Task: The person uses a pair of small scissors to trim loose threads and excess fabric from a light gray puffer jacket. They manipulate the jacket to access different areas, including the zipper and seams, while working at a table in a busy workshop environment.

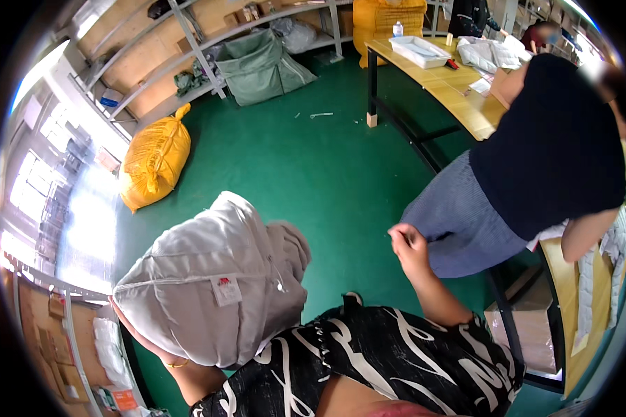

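A light grey padded garment, bundled up with its lining and a small white label showing, rests against my front on the left. My left hand holds it from the outer side and beneath; most of the fingers are hidden by the cloth. A thin drawstring with a pale end hangs on the garment's right part. Out to the right, my right hand is raised apart from the garment, its fingers curled in with nothing visible in them. It is close to the grey-blue trousers of a co-worker.
The co-worker stands at a long yellow-topped table bearing a white tray and packed goods. A stuffed yellow sack lies on the green floor. A large green bag stands by the shelves. Boxes sit beneath the table.
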A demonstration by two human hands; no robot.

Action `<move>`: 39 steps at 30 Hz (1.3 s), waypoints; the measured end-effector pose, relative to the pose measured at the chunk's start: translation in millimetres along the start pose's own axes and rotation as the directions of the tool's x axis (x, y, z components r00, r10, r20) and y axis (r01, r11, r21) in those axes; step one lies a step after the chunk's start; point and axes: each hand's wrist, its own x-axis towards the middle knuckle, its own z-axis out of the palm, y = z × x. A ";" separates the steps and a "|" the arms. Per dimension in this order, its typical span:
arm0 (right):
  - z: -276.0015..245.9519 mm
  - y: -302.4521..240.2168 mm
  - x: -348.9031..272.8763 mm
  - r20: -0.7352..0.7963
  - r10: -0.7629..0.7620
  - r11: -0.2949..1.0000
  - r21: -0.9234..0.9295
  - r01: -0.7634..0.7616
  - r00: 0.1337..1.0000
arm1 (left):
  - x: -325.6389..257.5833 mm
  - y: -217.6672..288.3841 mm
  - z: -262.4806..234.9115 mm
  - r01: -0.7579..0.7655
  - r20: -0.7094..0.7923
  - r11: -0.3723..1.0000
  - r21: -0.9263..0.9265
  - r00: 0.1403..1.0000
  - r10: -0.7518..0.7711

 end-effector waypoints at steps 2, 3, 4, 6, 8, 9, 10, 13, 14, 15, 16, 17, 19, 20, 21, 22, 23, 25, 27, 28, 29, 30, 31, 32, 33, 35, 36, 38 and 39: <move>54.1 -12.0 53.6 0.100 -0.050 0.999 0.001 0.050 0.994 | 46.3 -32.5 28.1 0.019 0.013 1.000 0.004 1.000 -0.019; 78.7 -15.3 88.8 0.181 -0.087 0.996 -0.010 0.091 0.980 | 65.6 -49.1 43.4 0.008 0.006 1.000 0.005 1.000 -0.008; 98.4 -17.3 124.1 0.242 -0.101 0.995 0.003 0.103 0.965 | 84.1 -67.1 58.9 0.008 0.003 1.000 0.001 1.000 -0.008; 129.4 -16.2 187.3 0.306 -0.110 0.994 0.007 0.113 0.946 | 121.5 -115.9 89.2 0.023 0.009 0.999 -0.027 1.000 -0.023; 152.4 -4.5 248.9 0.291 -0.135 0.990 -0.002 0.141 0.947 | 159.6 -162.8 124.6 0.041 0.031 0.998 -0.044 0.999 -0.040; 162.2 3.2 279.8 0.276 -0.144 0.988 -0.013 0.154 0.950 | 182.0 -189.3 145.9 0.052 0.047 0.997 -0.058 0.998 -0.049; 168.1 15.8 308.6 0.226 -0.109 0.993 -0.025 0.118 0.968 | 202.4 -215.6 166.2 0.068 0.070 0.995 -0.073 0.996 -0.062; 178.9 40.6 387.7 0.028 -0.044 0.998 -0.051 0.045 0.999 | 270.2 -287.2 247.6 0.109 0.138 0.985 -0.137 0.986 -0.090; 179.6 47.2 408.2 -0.020 -0.028 0.997 -0.074 0.026 0.999 | 292.8 -307.7 278.6 0.121 0.170 0.982 -0.147 0.981 -0.096; 181.5 54.7 426.4 -0.068 0.002 0.996 -0.087 -0.008 0.998 | 316.3 -325.7 309.4 0.126 0.206 0.982 -0.143 0.974 -0.095; 182.3 55.8 446.9 -0.112 0.048 0.996 -0.075 -0.057 0.993 | 335.7 -344.9 338.6 0.141 0.238 0.980 -0.144 0.966 -0.104; 180.3 58.2 467.9 -0.157 0.087 0.994 -0.055 -0.097 0.984 | 353.2 -361.0 369.8 0.150 0.280 0.978 -0.145 0.954 -0.104; 174.8 68.2 512.0 -0.224 0.120 0.991 -0.034 -0.131 0.967 | 383.1 -390.0 426.7 0.152 0.331 0.977 -0.149 0.939 -0.096; 167.1 77.0 536.3 -0.275 0.116 0.992 -0.025 -0.128 0.954 | 395.9 -408.6 457.8 0.162 0.358 0.973 -0.164 0.929 -0.094; 159.8 85.2 561.5 -0.322 0.112 0.992 -0.016 -0.124 0.940 | 407.9 -427.1 487.2 0.176 0.381 0.969 -0.172 0.919 -0.099; 153.2 91.1 587.9 -0.353 0.127 0.991 0.001 -0.135 0.927 | 417.3 -445.3 513.8 0.191 0.398 0.965 -0.180 0.911 -0.106; 145.9 96.5 619.2 -0.372 0.106 0.992 -0.027 -0.125 0.922 | 424.8 -469.0 546.6 0.205 0.413 0.960 -0.191 0.904 -0.110; 134.3 106.0 686.2 -0.402 0.068 0.990 -0.086 -0.112 0.913 | 442.8 -517.4 606.4 0.241 0.435 0.949 -0.205 0.891 -0.133; 130.5 109.8 765.5 -0.357 0.011 0.996 -0.076 -0.041 0.934 | 469.8 -545.1 662.9 0.223 0.442 0.952 -0.209 0.890 -0.112; 123.5 106.6 810.1 -0.333 -0.014 0.996 -0.088 -0.016 0.943 | 477.7 -560.5 689.6 0.222 0.437 0.950 -0.217 0.893 -0.109; 132.8 111.6 848.2 -0.304 0.001 0.998 -0.060 -0.020 0.953 | 490.5 -567.2 713.4 0.186 0.434 0.962 -0.199 0.897 -0.084; 148.0 107.0 884.0 -0.267 -0.029 0.999 -0.034 0.020 0.963 | 504.4 -575.8 736.6 0.157 0.435 0.973 -0.170 0.898 -0.069; 155.6 96.0 921.3 -0.239 -0.075 0.997 -0.045 0.066 0.968 | 513.0 -594.2 760.2 0.168 0.435 0.973 -0.158 0.897 -0.084; 160.3 91.8 953.8 -0.199 -0.091 0.996 -0.035 0.085 0.976 | 522.5 -611.0 783.1 0.175 0.431 0.973 -0.151 0.897 -0.095; 162.4 83.5 983.5 -0.169 -0.119 0.993 -0.038 0.114 0.978 | 532.4 -632.6 806.3 0.193 0.438 0.969 -0.156 0.892 -0.108; 162.4 72.0 1039.4 -0.167 -0.176 0.984 -0.040 0.171 0.970 | 547.0 -672.0 860.1 0.219 0.455 0.960 -0.176 0.883 -0.117; 162.0 76.0 1068.0 -0.182 -0.212 0.977 -0.043 0.208 0.960 | 554.6 -691.4 883.9 0.224 0.465 0.957 -0.183 0.878 -0.116; 155.7 88.2 1124.0 -0.204 -0.242 0.970 -0.071 0.232 0.949 | 572.6 -730.8 931.2 0.245 0.484 0.951 -0.188 0.866 -0.128; 149.8 97.1 1151.6 -0.235 -0.230 0.973 -0.060 0.222 0.944 | 582.1 -753.0 957.0 0.252 0.500 0.949 -0.188 0.857 -0.128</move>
